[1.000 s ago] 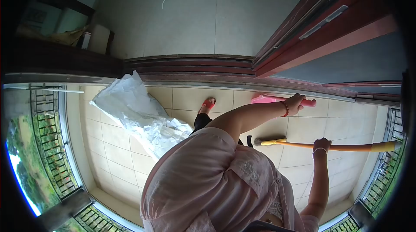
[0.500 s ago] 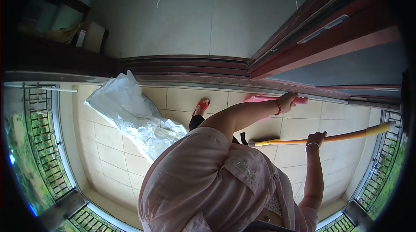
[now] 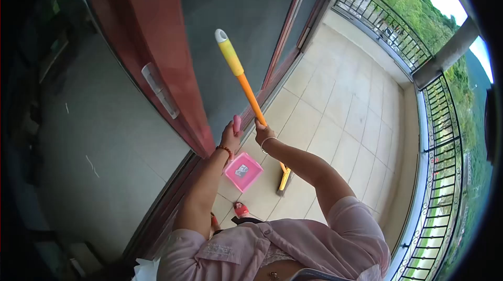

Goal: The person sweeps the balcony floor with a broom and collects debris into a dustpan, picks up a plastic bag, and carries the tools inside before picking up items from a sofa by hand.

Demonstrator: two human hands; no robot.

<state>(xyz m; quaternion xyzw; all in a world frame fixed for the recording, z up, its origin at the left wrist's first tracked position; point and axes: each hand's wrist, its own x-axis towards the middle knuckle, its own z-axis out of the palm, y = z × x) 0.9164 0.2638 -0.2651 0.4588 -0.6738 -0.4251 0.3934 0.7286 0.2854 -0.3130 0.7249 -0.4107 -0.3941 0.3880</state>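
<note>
My left hand [image 3: 230,137], with a red beaded bracelet at the wrist, is closed around the upright handle of a pink dustpan [image 3: 252,177]. The pan rests on or just above the tiles, a pale label inside it. My right hand [image 3: 265,133], wearing a light bangle, grips the orange shaft of a broom [image 3: 247,89]. The broom's yellow-and-white end points up and away. Its dark bristles are low at the floor, right of the dustpan, and my right forearm hides part of the shaft. Both hands are close together.
A red-framed sliding door [image 3: 167,55] with a pale handle stands at the left, beside its floor track. Cream tiles [image 3: 335,123] stretch along the balcony to a low wall and black railing [image 3: 443,176]. A crumpled white sheet [image 3: 145,269] shows at the bottom edge.
My view has swung right along the balcony. My hands have come closer together, the broom handle has tipped up, and the dustpan's tray has come into full view. Both grips stay closed.
</note>
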